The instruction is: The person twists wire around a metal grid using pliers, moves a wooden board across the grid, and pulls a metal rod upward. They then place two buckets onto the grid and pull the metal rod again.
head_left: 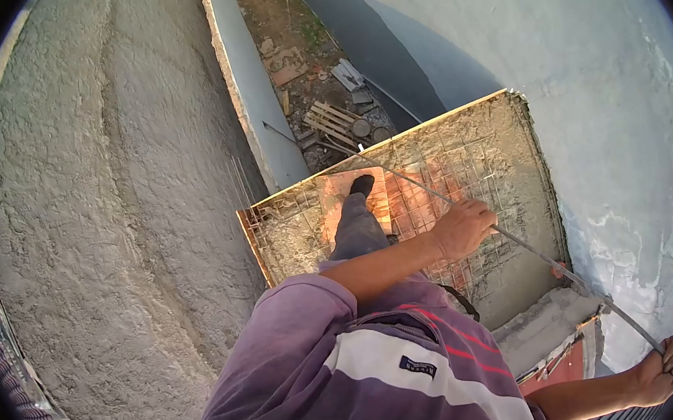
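A long, thin grey rod (535, 252) runs slantwise from beyond the far edge of the platform down to the lower right. My left hand (465, 228) is closed round its middle stretch, above the platform. Near its close end, my right hand (666, 370) also grips it, with the fingers wrapped round. The rod's far tip lies past the wooden edge, and what it reaches there is too small to make out. Below my left hand, a mesh of steel bars (466, 169) lies over partly concreted platform (520, 136). My dark shoe (362, 185) stands on a reddish board (340, 209).
Rough grey concrete (108, 191) fills the left side. A tall pale wall (586, 105) rises on the right. Past the platform's edge is a drop to ground with a wooden pallet (332, 121) and rubble. Thin steel bars (241, 179) stick up near the left corner.
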`<state>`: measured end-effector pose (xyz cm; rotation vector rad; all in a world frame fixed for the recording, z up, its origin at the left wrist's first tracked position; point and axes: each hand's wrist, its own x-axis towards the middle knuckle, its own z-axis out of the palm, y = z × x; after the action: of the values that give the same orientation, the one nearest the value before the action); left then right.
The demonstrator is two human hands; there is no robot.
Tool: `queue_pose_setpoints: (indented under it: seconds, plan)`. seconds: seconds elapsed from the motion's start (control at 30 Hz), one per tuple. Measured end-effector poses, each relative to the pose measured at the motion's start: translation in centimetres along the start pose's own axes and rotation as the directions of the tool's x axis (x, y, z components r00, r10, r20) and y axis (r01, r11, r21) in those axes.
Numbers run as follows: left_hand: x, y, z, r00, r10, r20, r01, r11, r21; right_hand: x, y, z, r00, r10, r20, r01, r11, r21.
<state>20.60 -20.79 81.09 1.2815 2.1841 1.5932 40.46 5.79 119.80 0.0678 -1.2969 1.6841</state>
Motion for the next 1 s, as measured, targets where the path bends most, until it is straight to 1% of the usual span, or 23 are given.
queue_pose_setpoints:
  seconds: [0.03, 0.1, 0.13, 0.23, 0.27, 0.37, 0.4, 0.5, 0.53, 0.57, 0.6, 0.63, 0.67, 0.7, 0.73, 0.77, 0.8, 0.83, 0.87, 0.9, 0.93, 0.97, 1.0]
  plan:
    - [0.4, -0.1, -0.5, 0.999, 0.034, -0.005, -0.034, 0.999, -0.032, 0.5, 0.7, 1.0, 0.999, -0.021, -0.030, 0.020, 0.999, -0.032]
    - [2.0, 2.0, -1.4, 0.996, 0.092, -0.013, -0.093, 0.991, -0.099, -0.5, 3.9, 6.4, 0.955, -0.185, -0.229, 0.112, 0.948, -0.298]
    - [2.8, 2.8, -1.5, 0.989, 0.143, -0.040, -0.147, 0.980, -0.132, -0.9, 5.3, 6.2, 0.997, -0.063, -0.051, 0.058, 0.994, -0.093]
    - [4.7, 3.3, -2.3, 0.980, 0.196, -0.023, -0.197, 0.973, -0.120, -1.5, 8.0, 7.9, 1.000, -0.021, -0.012, 0.019, 0.984, -0.177]
    - [4.9, 2.7, -2.2, 0.986, 0.167, -0.009, -0.167, 0.981, -0.096, -1.0, 7.7, 6.6, 0.994, 0.051, 0.102, -0.034, 0.987, -0.156]
    - [4.3, -0.4, -1.8, 0.996, 0.083, 0.022, -0.082, 0.996, -0.033, -2.5, 11.3, 9.6, 0.983, 0.184, 0.028, -0.176, 0.969, -0.175]
    - [4.2, -1.4, -2.5, 0.998, 0.058, 0.020, -0.058, 0.998, -0.019, -2.8, 11.6, 8.4, 0.946, 0.284, 0.155, -0.255, 0.949, -0.186]
    - [4.1, -3.0, -2.2, 0.998, 0.044, 0.034, -0.045, 0.998, 0.037, -4.4, 13.7, 11.4, 0.935, 0.333, -0.120, -0.353, 0.855, -0.381]
    - [4.1, -3.4, -1.8, 0.998, 0.053, 0.043, -0.056, 0.997, 0.057, -4.5, 13.3, 10.1, 0.903, 0.405, -0.139, -0.411, 0.728, -0.548]
    - [3.9, -4.0, -1.3, 0.994, 0.057, 0.097, -0.063, 0.996, 0.066, -4.5, 12.6, 9.3, 0.878, 0.425, -0.218, -0.432, 0.512, -0.742]
    - [3.6, -4.3, -1.0, 0.988, 0.057, 0.147, -0.069, 0.995, 0.077, -4.5, 12.0, 9.0, 0.855, 0.423, -0.299, -0.428, 0.251, -0.868]
    - [3.4, -4.6, -0.6, 0.979, 0.054, 0.196, -0.073, 0.993, 0.090, -4.4, 11.9, 8.7, 0.836, 0.397, -0.378, -0.399, -0.032, -0.916]
    - [3.2, -4.9, -0.1, 0.975, 0.040, 0.218, -0.060, 0.995, 0.084, -4.3, 12.3, 8.3, 0.937, 0.256, -0.238, -0.227, -0.073, -0.971]
    - [2.9, -4.8, 0.0, 0.970, 0.026, 0.243, -0.046, 0.996, 0.076, -4.5, 13.0, 8.5, 0.990, 0.119, -0.075, -0.058, -0.143, -0.988]
    - [2.7, -4.9, 0.0, 0.963, 0.013, 0.271, -0.032, 0.997, 0.065, -4.7, 13.9, 8.8, 0.995, -0.005, 0.103, 0.099, -0.238, -0.966]
    - [2.7, -5.3, 0.0, 0.957, -0.008, 0.291, -0.015, 0.997, 0.076, -4.5, 14.8, 9.2, 0.951, -0.107, 0.289, 0.236, -0.349, -0.907]
    - [2.8, -5.6, 0.0, 0.950, -0.029, 0.311, 0.003, 0.997, 0.083, -3.7, 16.0, 9.9, 0.829, -0.134, 0.543, 0.444, -0.432, -0.785]
    - [3.2, -6.0, -0.1, 0.944, -0.050, 0.325, 0.020, 0.995, 0.093, -3.6, 16.7, 10.5, 0.770, -0.110, 0.629, 0.533, -0.431, -0.728]
    - [3.5, -6.5, -0.4, 0.934, -0.083, 0.348, 0.057, 0.995, 0.084, -3.4, 16.6, 10.8, 0.690, 0.100, 0.717, 0.651, -0.518, -0.554]
    - [3.7, -7.1, -0.7, 0.920, -0.114, 0.376, 0.094, 0.993, 0.073, -3.4, 16.3, 10.9, 0.587, 0.318, 0.744, 0.751, -0.556, -0.355]
    - [3.9, -7.7, -0.9, 0.901, -0.141, 0.410, 0.127, 0.990, 0.061, -3.4, 16.1, 10.9, 0.547, 0.506, 0.667, 0.828, -0.443, -0.343]
    - [3.7, -8.8, -1.0, 0.900, -0.140, 0.413, 0.125, 0.990, 0.064, -3.4, 15.9, 10.8, 0.472, 0.675, 0.567, 0.879, -0.319, -0.353]
    - [3.6, -10.2, -0.9, 0.899, -0.137, 0.415, 0.120, 0.991, 0.067, -3.1, 15.8, 10.8, 0.421, 0.767, 0.484, 0.863, -0.175, -0.474]
